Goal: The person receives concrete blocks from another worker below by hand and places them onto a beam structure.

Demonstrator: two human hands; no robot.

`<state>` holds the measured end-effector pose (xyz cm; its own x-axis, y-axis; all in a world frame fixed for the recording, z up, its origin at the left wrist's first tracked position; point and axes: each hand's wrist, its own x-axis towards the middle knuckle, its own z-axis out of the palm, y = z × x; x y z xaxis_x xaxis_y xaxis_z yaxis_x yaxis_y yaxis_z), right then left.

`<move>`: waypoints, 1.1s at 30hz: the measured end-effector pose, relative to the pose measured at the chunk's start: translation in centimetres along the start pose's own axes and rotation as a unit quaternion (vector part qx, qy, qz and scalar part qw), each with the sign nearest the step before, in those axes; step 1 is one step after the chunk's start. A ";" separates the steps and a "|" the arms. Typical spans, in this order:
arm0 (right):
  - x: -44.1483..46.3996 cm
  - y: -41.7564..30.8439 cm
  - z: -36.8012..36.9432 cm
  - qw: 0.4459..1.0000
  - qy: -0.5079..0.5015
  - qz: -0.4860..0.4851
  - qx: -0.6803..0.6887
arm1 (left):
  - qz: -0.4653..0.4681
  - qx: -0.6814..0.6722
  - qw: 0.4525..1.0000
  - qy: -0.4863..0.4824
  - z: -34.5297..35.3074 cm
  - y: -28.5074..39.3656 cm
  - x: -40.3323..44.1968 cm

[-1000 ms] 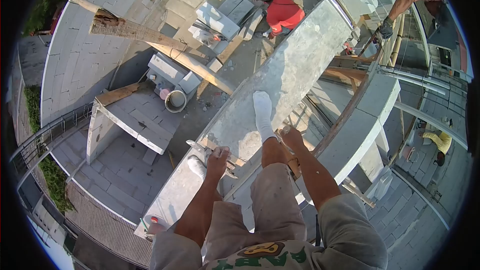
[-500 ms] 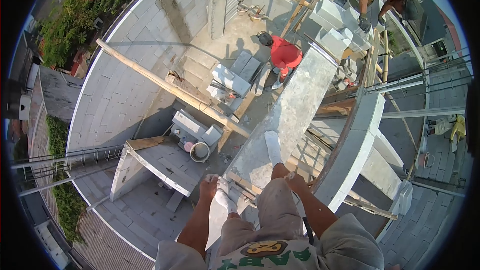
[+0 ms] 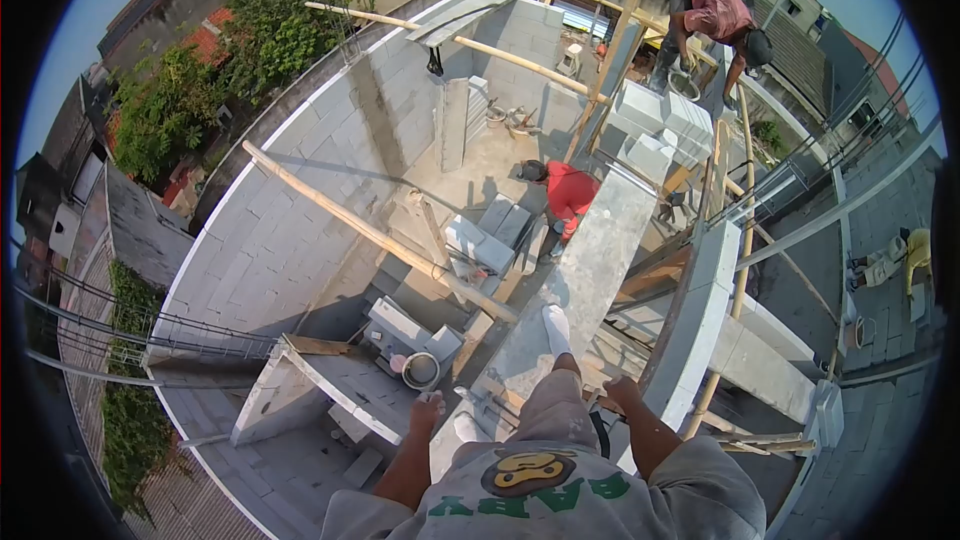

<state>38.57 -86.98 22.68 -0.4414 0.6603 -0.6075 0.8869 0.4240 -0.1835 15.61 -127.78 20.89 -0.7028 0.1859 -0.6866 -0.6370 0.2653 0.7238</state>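
My left hand (image 3: 426,410) hangs at the left of my body, fingers curled, above the pale concrete slab (image 3: 590,270); whether it holds anything is too small to tell. My right hand (image 3: 624,392) is beside my right thigh, near the edge of the curved block wall (image 3: 690,330), its fingers bent and partly hidden. One white-socked foot (image 3: 556,328) stands forward on the slab, the other (image 3: 468,428) further back. Between the hands lie some thin bars or tools (image 3: 490,404) on the slab, their kind unclear.
A person in red (image 3: 570,192) bends beside the slab. Another in a pink shirt (image 3: 716,6) leans over at upper right; a third in yellow (image 3: 917,250) is far right. A bamboo pole (image 3: 370,230) crosses at left. Near it are a bucket (image 3: 421,371) and grey blocks (image 3: 480,244).
The view has tilted upward, showing more trees and roofs. My left hand has moved away from the bars near my rear foot. The person in pink has bent over a bucket.
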 end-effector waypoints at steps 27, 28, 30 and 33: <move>-7.5 -0.4 -1.3 0.998 0.044 0.035 0.033 | -0.039 0.004 0.997 0.065 -9.2 -5.7 -4.7; -8.5 -0.9 -2.0 0.998 0.055 0.032 0.022 | -0.039 0.001 0.997 0.062 -8.9 -5.8 -4.8; -7.4 0.5 -1.6 0.997 0.043 0.040 0.041 | -0.039 -0.002 0.998 0.059 -8.6 -5.9 -4.7; -7.4 0.4 -1.9 0.996 0.084 0.021 0.020 | -0.037 -0.006 0.998 0.058 -8.3 -5.4 -4.5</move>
<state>41.95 -90.58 28.56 -0.4184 0.7725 -0.4777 0.9078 0.3719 -0.1936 19.58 -137.94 20.64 -0.6853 0.0558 -0.7261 -0.6917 0.2621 0.6729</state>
